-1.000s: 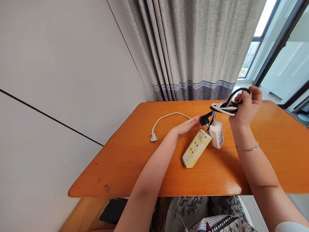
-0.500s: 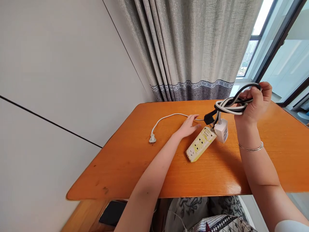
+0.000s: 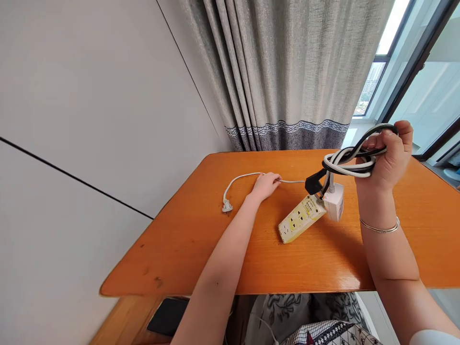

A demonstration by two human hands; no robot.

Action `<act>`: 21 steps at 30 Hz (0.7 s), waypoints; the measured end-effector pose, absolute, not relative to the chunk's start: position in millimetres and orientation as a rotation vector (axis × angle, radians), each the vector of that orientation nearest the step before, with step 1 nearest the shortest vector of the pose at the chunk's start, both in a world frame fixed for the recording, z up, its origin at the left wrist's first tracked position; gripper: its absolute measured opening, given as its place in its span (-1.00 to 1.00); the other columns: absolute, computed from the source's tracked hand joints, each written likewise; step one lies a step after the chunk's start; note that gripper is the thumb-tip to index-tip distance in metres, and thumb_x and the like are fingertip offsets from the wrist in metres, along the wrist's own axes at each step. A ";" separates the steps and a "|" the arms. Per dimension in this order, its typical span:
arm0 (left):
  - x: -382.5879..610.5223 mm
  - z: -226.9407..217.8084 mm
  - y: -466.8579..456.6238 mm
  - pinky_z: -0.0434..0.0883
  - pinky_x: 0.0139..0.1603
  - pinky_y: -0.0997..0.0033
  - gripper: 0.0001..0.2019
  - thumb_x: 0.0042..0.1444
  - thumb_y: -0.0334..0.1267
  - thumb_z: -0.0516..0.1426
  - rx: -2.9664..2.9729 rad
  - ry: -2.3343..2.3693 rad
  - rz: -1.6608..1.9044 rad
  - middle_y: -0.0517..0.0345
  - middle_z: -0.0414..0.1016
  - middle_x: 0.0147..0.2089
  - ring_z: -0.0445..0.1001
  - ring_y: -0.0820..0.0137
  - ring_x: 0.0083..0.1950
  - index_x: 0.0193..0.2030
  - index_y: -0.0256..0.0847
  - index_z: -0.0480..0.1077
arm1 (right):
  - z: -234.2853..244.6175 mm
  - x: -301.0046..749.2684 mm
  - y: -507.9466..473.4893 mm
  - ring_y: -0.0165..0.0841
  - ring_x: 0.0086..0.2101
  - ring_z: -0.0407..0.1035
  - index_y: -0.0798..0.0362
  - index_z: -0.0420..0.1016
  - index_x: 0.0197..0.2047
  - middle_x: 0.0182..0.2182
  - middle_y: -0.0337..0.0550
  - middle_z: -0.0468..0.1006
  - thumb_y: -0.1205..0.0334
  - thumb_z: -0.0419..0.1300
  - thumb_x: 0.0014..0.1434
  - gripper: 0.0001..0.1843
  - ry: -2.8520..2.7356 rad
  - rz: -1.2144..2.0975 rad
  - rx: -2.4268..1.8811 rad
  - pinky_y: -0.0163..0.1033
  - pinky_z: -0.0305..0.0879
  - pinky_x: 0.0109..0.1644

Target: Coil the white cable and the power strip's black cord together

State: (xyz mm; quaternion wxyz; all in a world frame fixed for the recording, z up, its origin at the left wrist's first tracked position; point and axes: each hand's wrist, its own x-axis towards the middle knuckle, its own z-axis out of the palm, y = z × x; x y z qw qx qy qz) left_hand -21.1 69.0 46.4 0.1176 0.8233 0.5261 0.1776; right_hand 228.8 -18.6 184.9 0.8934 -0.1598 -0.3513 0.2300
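My right hand (image 3: 390, 153) is raised over the table and closed around a bundle of tangled black and white cords (image 3: 354, 158). Below the bundle hang a black plug (image 3: 314, 183) and a white adapter block (image 3: 335, 203). A yellowed white power strip (image 3: 301, 219) is tilted beside them, its near end at the tabletop. From the bundle a white cable (image 3: 293, 181) runs left to a white plug (image 3: 227, 206) lying on the table. My left hand (image 3: 266, 186) is closed over this cable, its fingertips partly hidden.
The orange wooden table (image 3: 187, 249) has a pale wall panel (image 3: 89, 96) on its left and a grey curtain (image 3: 298, 72) behind it. A window is at the right. A dark flat object (image 3: 168, 316) lies below the front edge.
My left hand has slid left along the white cable and its fingers have closed on it. My right hand has shifted slightly right, and the power strip's far end has swung right.
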 end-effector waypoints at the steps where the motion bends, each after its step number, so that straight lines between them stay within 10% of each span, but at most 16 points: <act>1: -23.7 53.4 69.3 0.15 0.39 -0.09 -0.79 0.29 -0.28 0.09 2.399 1.558 0.554 -0.02 0.59 0.01 0.51 0.17 0.08 -0.06 -0.17 0.54 | 184.6 227.8 -18.8 -0.50 -0.61 0.17 -0.07 0.42 -0.33 -0.66 -0.48 0.13 0.34 0.22 -0.10 -0.79 -0.756 0.466 -0.346 -0.35 0.22 -0.48; 10: -11.0 112.9 38.1 0.37 -0.23 0.38 -0.77 0.23 -0.20 0.16 2.043 1.306 1.462 0.08 0.58 -0.27 0.45 0.36 -0.28 -0.11 -0.21 0.62 | 172.6 208.3 -26.8 -0.42 -0.54 0.25 -0.12 0.47 -0.14 -0.55 -0.39 0.27 0.23 0.28 0.07 -0.75 -1.145 0.466 -0.498 -0.21 0.38 -0.35; 21: 16.1 141.2 -31.3 0.39 -0.37 0.48 -0.67 0.28 -0.11 0.14 1.908 0.569 1.764 0.22 0.44 -0.31 0.40 0.50 -0.41 0.15 -0.08 0.36 | 160.9 176.8 -46.7 -0.25 0.00 0.43 -0.07 0.48 0.05 0.00 -0.10 0.56 0.24 0.09 0.29 -0.70 -1.864 0.409 -0.606 -0.06 0.35 0.14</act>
